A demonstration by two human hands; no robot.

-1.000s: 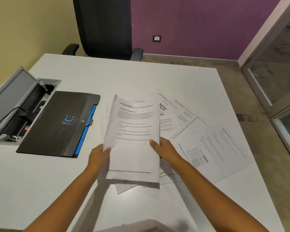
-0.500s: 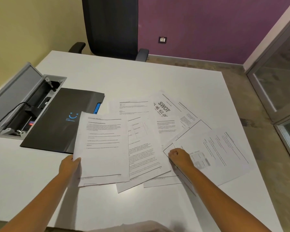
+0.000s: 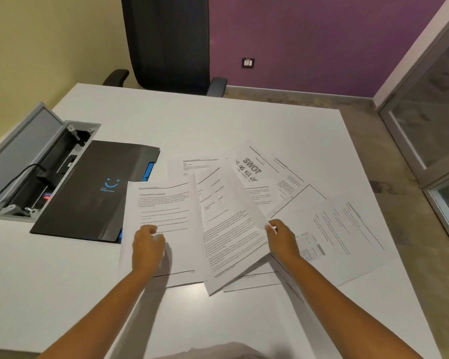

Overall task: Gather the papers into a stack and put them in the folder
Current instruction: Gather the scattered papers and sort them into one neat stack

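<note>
Head view: since half a second ago the left hand (image 3: 147, 248) has let go of the near-left sheet's (image 3: 163, 229) edge and now lies on top of that sheet, fingers loosely bent and blurred, so whether they press the paper cannot be told. The right hand (image 3: 283, 238) has gone from a fist resting on the spread to pinching the right edge of the middle sheet (image 3: 228, 229), whose right side is raised off the papers (image 3: 270, 182) below while its near-left corner overlaps the near-left sheet.

The black folder (image 3: 94, 193) lies closed toward the table's (image 3: 244, 120) left edge, a blue inner layer showing along its right side; nothing is in it that can be seen, and the near-left sheet's far-left corner covers part of its cover. Beside it, at the left edge, the table's cable box (image 3: 49, 161) stands with its lid up, holding a plug and a black cable.

The remaining papers fan out toward the right edge, one headed "SWOT" (image 3: 253, 167); most small print is unreadable. A dark chair (image 3: 166, 42) stands past the far edge, its top cut off.
</note>
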